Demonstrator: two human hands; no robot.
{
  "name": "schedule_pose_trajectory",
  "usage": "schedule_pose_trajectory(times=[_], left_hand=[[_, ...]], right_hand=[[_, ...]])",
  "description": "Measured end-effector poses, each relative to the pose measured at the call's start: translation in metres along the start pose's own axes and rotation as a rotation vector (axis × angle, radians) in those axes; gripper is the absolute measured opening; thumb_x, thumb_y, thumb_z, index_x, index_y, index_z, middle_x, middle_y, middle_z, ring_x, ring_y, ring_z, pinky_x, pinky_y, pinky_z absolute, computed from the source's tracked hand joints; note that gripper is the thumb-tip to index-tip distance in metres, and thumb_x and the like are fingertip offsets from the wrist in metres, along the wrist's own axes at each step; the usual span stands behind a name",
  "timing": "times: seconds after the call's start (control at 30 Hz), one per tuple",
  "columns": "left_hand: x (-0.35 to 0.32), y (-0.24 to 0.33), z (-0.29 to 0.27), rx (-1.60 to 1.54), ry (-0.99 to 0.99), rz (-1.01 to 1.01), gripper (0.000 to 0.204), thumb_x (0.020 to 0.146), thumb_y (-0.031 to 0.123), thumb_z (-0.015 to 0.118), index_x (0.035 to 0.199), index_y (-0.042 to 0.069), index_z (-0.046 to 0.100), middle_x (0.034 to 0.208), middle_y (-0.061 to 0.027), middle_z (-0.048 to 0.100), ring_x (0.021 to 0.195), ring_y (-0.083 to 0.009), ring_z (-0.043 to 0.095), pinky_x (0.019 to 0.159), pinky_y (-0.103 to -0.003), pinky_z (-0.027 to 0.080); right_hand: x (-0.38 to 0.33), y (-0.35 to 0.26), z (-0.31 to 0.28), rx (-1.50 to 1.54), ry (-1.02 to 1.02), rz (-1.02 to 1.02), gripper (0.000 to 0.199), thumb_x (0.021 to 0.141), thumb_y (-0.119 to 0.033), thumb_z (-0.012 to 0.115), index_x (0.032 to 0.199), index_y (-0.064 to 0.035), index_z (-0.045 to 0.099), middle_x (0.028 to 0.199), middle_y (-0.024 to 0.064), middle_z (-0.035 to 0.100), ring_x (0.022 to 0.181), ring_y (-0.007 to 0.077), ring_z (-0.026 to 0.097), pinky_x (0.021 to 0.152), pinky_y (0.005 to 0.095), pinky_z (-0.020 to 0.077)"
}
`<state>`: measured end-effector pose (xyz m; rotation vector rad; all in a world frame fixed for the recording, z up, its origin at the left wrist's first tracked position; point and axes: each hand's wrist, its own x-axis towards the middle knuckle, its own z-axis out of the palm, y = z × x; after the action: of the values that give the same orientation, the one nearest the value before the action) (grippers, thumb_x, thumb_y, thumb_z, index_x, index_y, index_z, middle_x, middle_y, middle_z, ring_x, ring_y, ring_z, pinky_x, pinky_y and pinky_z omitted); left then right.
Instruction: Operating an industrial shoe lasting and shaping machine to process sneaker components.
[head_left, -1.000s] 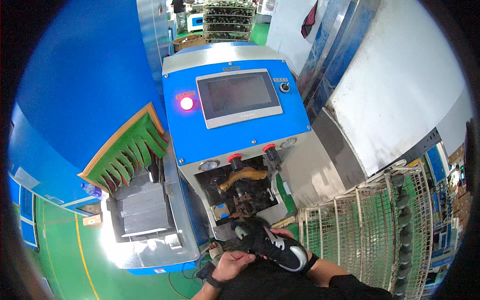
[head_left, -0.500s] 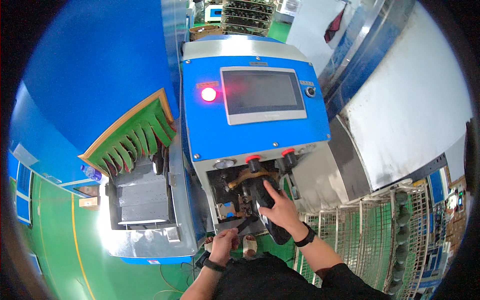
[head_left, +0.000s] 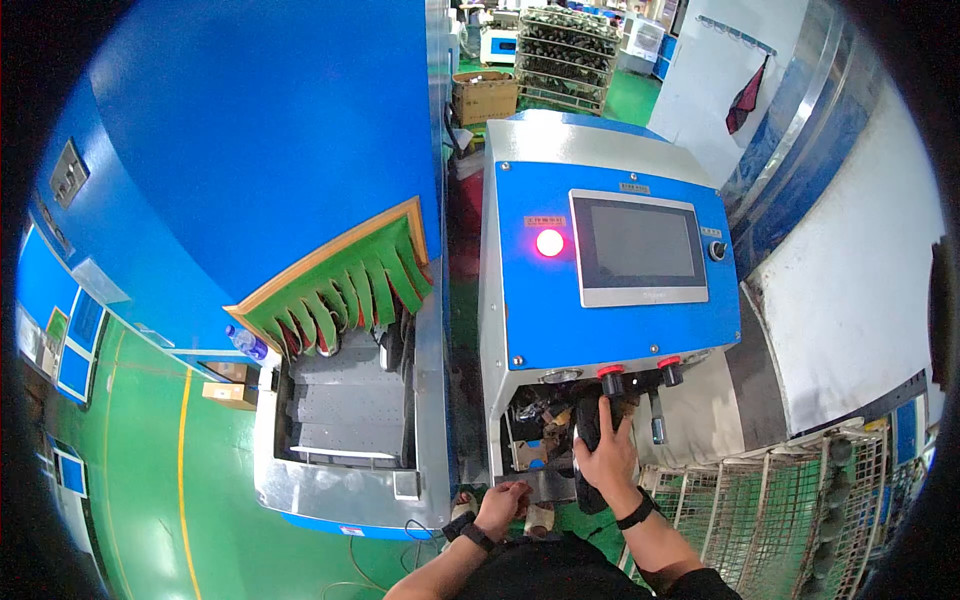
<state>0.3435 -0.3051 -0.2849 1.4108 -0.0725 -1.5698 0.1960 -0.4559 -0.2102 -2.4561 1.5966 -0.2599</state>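
Observation:
A black shoe [head_left: 590,490] with a pale edge along its sole sits partly inside the opening beneath the machine's blue control panel [head_left: 530,330]. My right hand [head_left: 610,460] grips it from above, fingers stretched along the shoe and the thumb at its left side. The shoe's far end is hidden in the machine. My left hand [head_left: 503,507] is closed beside the left end of a grey metal plate [head_left: 552,488] at the opening's lower edge. What its fingers hold, if anything, is hidden. Two black knobs with red collars [head_left: 612,380] stick out just above my right hand.
Left of the machine, a conveyor [head_left: 345,410] leads under green strip curtains [head_left: 350,300]. A white wire rack [head_left: 750,510] stands close to my right forearm. The panel carries a dark screen [head_left: 640,245] and a lit red lamp [head_left: 550,243]. Cables [head_left: 365,565] lie on the floor.
My view has shifted, so the machine appears farther right and lower. My right hand stays on the shoe, which seems pushed deeper into the opening. The dark strip by my left hand no longer shows.

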Motion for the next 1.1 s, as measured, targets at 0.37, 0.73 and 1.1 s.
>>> schedule_pose_trajectory(times=[0.37,0.73,1.1], left_hand=[[-0.013,-0.008,-0.006,0.23,-0.395,-0.024,0.033,0.101,0.03,0.053,0.109,0.0,0.067,0.078,-0.0052,0.063,0.065,-0.0136,0.056,0.059,-0.028,0.043],[-0.023,-0.036,0.002,0.029,-0.708,-0.625,0.049,0.095,0.047,0.061,0.125,0.009,0.063,0.119,-0.0051,0.068,0.106,-0.02,0.063,0.087,-0.036,0.052],[-0.047,-0.001,-0.02,0.324,-0.324,-0.363,0.048,0.099,0.043,0.054,0.128,0.004,0.062,0.12,-0.0089,0.066,0.107,-0.0223,0.061,0.093,-0.039,0.05]], right_hand=[[-0.092,-0.001,0.006,0.14,0.366,0.01,0.08,0.082,-0.037,0.074,0.15,-0.0107,0.04,0.121,0.0397,0.049,0.1,0.0554,0.056,0.082,0.0557,0.0511],[-0.163,0.046,-0.04,0.722,-0.392,0.513,0.091,0.092,-0.051,0.065,0.159,-0.0108,0.019,0.131,0.0222,0.058,0.119,0.0272,0.058,0.098,0.037,0.0452],[-0.138,0.09,-0.053,1.728,-0.001,0.432,0.073,0.087,-0.025,0.076,0.149,-0.0066,0.042,0.121,0.0045,0.065,0.11,0.0152,0.058,0.097,0.028,0.0461]])
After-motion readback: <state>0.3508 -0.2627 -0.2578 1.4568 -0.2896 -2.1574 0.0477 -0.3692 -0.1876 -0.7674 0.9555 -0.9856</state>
